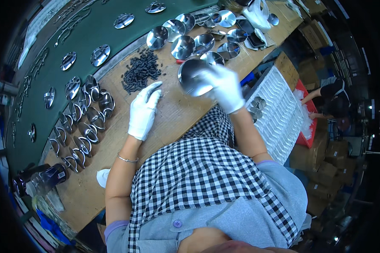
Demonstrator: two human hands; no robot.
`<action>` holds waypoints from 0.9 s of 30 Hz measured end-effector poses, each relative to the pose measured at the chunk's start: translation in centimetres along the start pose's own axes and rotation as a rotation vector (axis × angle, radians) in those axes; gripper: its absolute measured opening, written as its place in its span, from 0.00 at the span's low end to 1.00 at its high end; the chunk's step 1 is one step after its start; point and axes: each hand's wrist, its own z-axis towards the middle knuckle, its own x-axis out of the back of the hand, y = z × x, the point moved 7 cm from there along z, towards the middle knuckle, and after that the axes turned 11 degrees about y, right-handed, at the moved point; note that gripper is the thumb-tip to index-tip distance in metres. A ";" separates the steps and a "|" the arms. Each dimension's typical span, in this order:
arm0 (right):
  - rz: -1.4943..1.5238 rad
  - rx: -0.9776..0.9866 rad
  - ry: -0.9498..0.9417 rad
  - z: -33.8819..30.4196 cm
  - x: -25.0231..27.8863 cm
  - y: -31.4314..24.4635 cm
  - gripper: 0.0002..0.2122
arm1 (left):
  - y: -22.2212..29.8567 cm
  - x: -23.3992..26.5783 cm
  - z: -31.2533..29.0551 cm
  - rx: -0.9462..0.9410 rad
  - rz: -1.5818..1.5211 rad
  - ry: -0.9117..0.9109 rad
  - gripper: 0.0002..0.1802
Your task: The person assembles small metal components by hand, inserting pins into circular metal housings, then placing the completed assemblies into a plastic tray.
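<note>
In my right hand (pixel 228 86), white-gloved and blurred by motion, is a shiny round metal lid (pixel 193 80), gripped at its right side and raised over the table. My left hand (pixel 143 113), also in a white glove, rests just below a pile of small black pegs (pixel 142 69). Its fingers are bent a little and apart, with greyish tips, and I see nothing held in them. Several more round metal lids (pixel 183 46) lie close together beyond my right hand. Left of the pegs stand rows of lids with curved metal handles (pixel 88 130).
A green belt (pixel 126 40) curves along the far side of the brown table (pixel 173 114), carrying lids and thin metal parts. At right are a white ridged tray (pixel 274 109) and a red crate (pixel 305 137). Another person's arm (pixel 318 92) reaches near the crate. A dark bottle (pixel 48 179) lies at left.
</note>
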 end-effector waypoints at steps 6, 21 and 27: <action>-0.355 -0.491 0.557 3.1 16.8 12.9 0.11 | -0.5 0.3 0.8 -0.029 -0.043 0.050 0.15; -0.630 0.361 0.138 23.1 -3.3 0.8 0.14 | 0.9 2.0 0.8 -0.144 0.023 0.091 0.15; -0.897 0.387 -0.242 32.0 -18.2 7.6 0.18 | 0.6 2.4 1.5 -0.123 0.066 0.085 0.15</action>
